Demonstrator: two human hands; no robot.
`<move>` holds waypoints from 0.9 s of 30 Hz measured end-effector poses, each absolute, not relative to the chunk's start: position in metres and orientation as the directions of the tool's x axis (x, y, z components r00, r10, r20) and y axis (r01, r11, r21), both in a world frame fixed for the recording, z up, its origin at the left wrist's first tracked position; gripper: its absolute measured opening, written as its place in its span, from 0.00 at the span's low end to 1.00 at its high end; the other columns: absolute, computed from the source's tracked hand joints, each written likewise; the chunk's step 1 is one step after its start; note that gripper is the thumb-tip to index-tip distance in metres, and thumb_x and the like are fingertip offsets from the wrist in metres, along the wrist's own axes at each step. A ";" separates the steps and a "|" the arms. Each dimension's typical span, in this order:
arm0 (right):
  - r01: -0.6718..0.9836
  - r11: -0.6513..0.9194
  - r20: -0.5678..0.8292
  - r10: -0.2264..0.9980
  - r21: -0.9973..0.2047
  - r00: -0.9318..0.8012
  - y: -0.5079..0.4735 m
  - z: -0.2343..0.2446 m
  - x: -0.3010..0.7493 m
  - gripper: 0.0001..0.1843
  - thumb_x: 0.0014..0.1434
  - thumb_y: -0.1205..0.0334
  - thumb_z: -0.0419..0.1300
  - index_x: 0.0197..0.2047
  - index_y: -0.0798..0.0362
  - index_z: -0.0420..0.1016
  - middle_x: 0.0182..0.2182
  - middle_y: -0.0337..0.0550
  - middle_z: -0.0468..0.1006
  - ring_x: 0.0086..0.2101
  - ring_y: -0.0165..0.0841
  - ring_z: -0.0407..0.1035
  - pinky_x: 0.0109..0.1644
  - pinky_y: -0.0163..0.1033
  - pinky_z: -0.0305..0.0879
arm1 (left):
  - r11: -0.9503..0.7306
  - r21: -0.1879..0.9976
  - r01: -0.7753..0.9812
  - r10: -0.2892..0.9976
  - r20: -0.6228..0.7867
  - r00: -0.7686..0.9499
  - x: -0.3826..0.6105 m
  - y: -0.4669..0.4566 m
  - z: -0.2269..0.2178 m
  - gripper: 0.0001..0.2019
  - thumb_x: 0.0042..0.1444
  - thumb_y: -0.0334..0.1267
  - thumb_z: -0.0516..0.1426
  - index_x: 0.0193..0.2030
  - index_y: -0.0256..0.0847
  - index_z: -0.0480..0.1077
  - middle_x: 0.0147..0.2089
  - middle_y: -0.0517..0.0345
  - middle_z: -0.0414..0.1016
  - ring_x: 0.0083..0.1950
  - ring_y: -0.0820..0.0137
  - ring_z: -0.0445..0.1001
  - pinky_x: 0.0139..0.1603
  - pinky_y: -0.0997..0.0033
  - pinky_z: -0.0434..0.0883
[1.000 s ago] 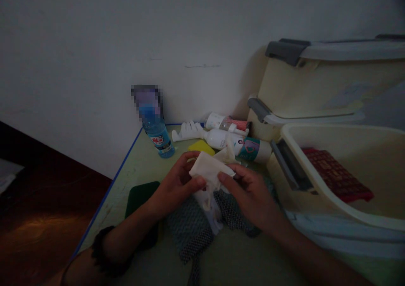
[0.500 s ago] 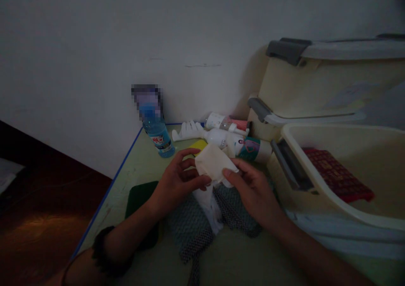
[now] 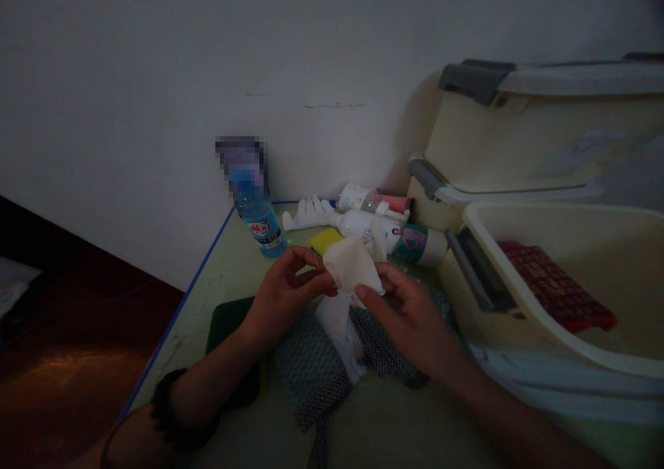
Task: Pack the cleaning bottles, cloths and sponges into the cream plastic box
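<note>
Cloth (image 3: 353, 267), white, x1, just below frame center; long axis diagonal, upper left to lower right. Left hand (image 3: 288, 292) pinching its left edge, right hand (image 3: 407, 310) pinching its lower-right corner. Also: 1 blue bottle (image 3: 263, 221) left of center, 1 yellow sponge (image 3: 324, 239) center, 1 open bin (image 3: 622, 366) right.

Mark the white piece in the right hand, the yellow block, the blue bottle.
White piece (image 3: 353, 265), head view: middle of its face
Yellow block (image 3: 325, 240), head view: top face
Blue bottle (image 3: 265, 227), head view: label
</note>
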State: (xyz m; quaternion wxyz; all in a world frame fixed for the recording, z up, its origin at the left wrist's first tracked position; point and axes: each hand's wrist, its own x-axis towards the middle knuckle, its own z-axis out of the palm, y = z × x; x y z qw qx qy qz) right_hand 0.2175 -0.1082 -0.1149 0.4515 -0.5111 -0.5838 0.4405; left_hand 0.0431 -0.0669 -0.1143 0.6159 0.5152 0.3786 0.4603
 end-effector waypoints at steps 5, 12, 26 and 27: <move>0.163 0.054 0.051 0.998 -0.985 -0.022 -0.106 -0.116 0.218 0.09 0.59 0.58 0.57 0.41 0.52 0.69 0.31 0.40 0.76 0.32 0.33 0.70 0.35 0.38 0.68 | 0.102 0.969 -0.224 0.933 -0.015 0.360 0.044 -0.070 -0.111 0.12 0.44 0.27 0.65 0.35 0.38 0.68 0.35 0.64 0.74 0.37 0.76 0.75 0.41 0.77 0.72; 0.172 0.057 0.054 0.998 -0.983 -0.026 -0.108 -0.117 0.217 0.10 0.58 0.58 0.57 0.41 0.53 0.70 0.32 0.40 0.76 0.32 0.32 0.70 0.34 0.36 0.67 | 0.087 0.979 -0.183 0.956 -0.030 0.291 0.045 -0.070 -0.112 0.12 0.42 0.27 0.66 0.34 0.37 0.70 0.32 0.63 0.77 0.34 0.75 0.76 0.42 0.74 0.73; 0.123 0.140 0.129 0.987 -0.982 -0.099 -0.112 -0.116 0.216 0.09 0.59 0.61 0.57 0.44 0.50 0.69 0.32 0.38 0.76 0.32 0.29 0.71 0.34 0.33 0.67 | -0.002 0.984 -0.178 0.963 0.050 0.265 0.046 -0.068 -0.110 0.07 0.46 0.29 0.63 0.31 0.37 0.69 0.26 0.66 0.74 0.24 0.79 0.72 0.27 0.80 0.71; 0.131 0.151 0.138 0.985 -0.980 -0.102 -0.112 -0.117 0.216 0.09 0.60 0.61 0.57 0.45 0.50 0.69 0.33 0.38 0.77 0.33 0.29 0.71 0.35 0.33 0.68 | -0.003 0.987 -0.161 0.959 0.049 0.280 0.046 -0.068 -0.110 0.06 0.47 0.29 0.63 0.30 0.37 0.69 0.26 0.66 0.73 0.23 0.79 0.71 0.26 0.80 0.71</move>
